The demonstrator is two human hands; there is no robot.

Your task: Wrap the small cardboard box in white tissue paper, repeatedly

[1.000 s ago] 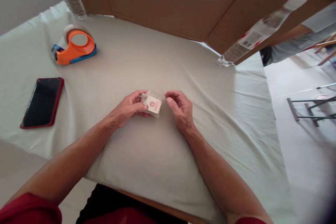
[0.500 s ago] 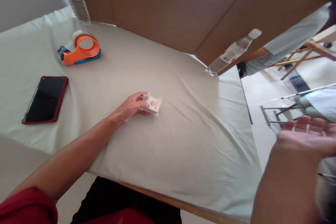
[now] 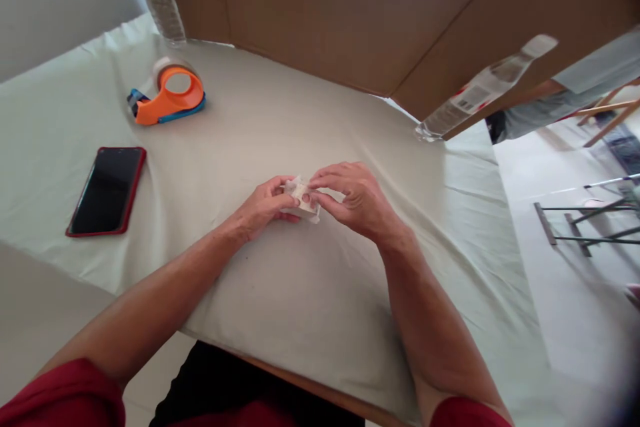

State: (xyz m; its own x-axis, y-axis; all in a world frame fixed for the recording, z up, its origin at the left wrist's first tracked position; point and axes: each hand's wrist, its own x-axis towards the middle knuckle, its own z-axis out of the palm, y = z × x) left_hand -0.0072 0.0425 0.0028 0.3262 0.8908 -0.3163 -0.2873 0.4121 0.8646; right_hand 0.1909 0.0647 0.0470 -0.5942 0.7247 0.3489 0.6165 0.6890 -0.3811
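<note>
Near the middle of the table point(image 3: 300, 381), on its pale cloth point(image 3: 250, 147), the small box point(image 3: 306, 195) sits between my two hands. Left hand point(image 3: 273, 203): grasping the box by its left end, thumb laid over the top. Right hand point(image 3: 345, 192): fingertips brought to the right end, curled over it. Whether they pinch anything or merely touch, I cannot tell. A thin, clear-looking wrapper point(image 3: 314, 217) shows loosely past the box's lower right corner.

Risks, as I judge them:
1. Slipping. The wrapper looks loose and probably slick; a tug from the right could slide the box out of my left hand, which has only one end.
2. Crushing. The box looks like light card, so too firm a thumb might dent the top.
3. Tearing. Fingertips catching the wrapper could rip it.
4. Poor sight. My right fingers partly cover the top of the box, so a slip there might go unnoticed.
5. Dragging. The cloth is creased and seems unfixed; a forearm pulling on it could shift the tablet point(image 3: 107, 191) and the tape dispenser point(image 3: 173, 105), both well apart on my left, or unsettle the right-hand bottle point(image 3: 483, 90) beside the cardboard point(image 3: 325, 10).
</note>
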